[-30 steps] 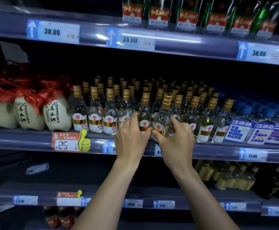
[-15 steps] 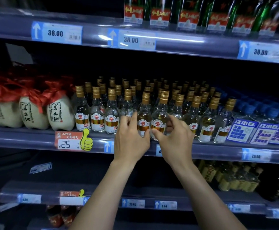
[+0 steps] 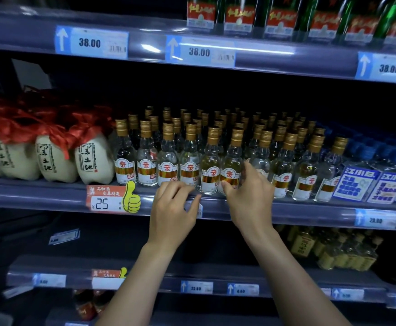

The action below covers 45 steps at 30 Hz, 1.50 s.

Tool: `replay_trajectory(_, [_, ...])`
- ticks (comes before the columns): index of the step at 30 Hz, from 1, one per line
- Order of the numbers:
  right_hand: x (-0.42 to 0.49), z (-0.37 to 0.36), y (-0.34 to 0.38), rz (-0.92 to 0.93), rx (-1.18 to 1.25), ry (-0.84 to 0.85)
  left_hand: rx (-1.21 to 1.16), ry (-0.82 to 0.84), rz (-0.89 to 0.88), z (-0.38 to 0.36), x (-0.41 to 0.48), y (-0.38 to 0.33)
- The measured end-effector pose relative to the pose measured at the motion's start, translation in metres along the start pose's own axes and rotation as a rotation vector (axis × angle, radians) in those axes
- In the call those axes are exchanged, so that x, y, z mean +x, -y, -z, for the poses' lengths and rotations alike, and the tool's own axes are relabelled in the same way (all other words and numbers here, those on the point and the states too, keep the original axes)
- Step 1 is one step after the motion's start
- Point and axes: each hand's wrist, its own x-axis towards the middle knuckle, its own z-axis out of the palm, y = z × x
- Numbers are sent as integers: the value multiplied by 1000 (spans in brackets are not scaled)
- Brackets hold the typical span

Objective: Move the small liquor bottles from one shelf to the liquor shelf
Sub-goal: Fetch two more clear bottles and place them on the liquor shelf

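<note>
Small liquor bottles (image 3: 167,165), clear glass, gold caps, red-gold labels; right fingers (image 3: 251,169) clamped round one, left fingers (image 3: 168,190) curled, empty.

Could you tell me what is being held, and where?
The right hand grips a small liquor bottle by its labelled lower body; left hand holds nothing.
</note>
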Motion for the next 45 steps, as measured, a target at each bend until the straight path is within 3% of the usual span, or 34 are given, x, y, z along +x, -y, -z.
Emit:
replay_trajectory(6, [-8, 9, 3, 48, -62, 6, 26, 0, -31, 4, -1, 13])
replay_trajectory(11, [14, 38, 28, 471, 1, -161, 33, 16, -86, 11, 2, 33])
replay_trajectory(13, [47, 47, 48, 656, -8, -96, 38, 24, -114, 14, 2, 39])
replay_trajectory(16, [86, 45, 80, 773, -116, 122, 26, 46, -141, 17, 1, 45])
replay_trajectory(22, [113, 16, 93, 671, -232, 415, -46, 73, -141, 16, 1, 54])
replay_trajectory(45, [120, 13, 88, 523, -48, 428, -69, 76, -138, 14, -4, 53])
